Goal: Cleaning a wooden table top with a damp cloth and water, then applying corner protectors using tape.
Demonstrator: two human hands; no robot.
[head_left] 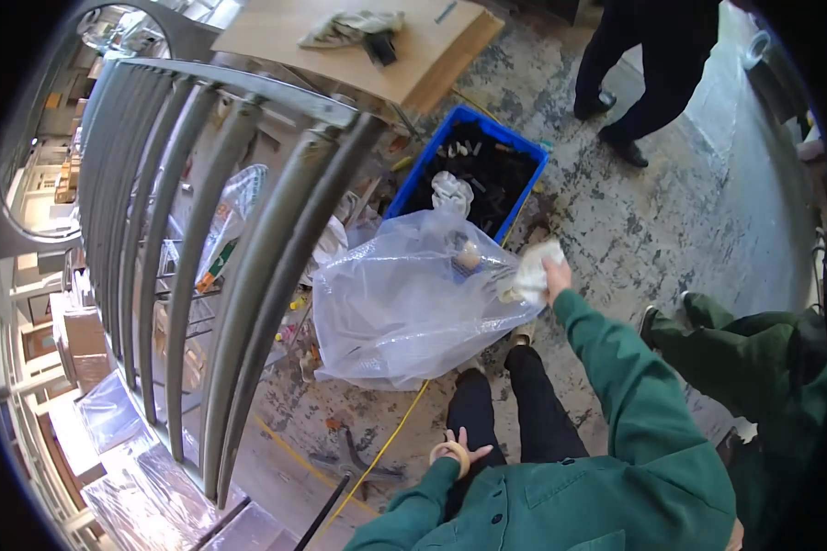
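Observation:
My right hand [558,278] is closed round a bunched white cloth [535,268], with my arm stretched forward. The gathered corner of a large clear plastic sheet or bag [400,298] runs up to that cloth; I cannot tell if my fingers grip the plastic too. The plastic spreads over the floor in front of my feet and laps the near edge of a blue crate [531,193]. Low by my left thigh, my left hand [461,448] has its fingers spread. A tan ring like a tape roll [439,454] sits around that hand.
Dark pieces and a crumpled white cloth [452,194] lie in the crate. Metal bars [239,211] curve along the left. A wooden table [423,55] stands beyond, holding a cloth. People stand ahead [657,64] and at my right [744,358]. A yellow strap [386,441] crosses the floor.

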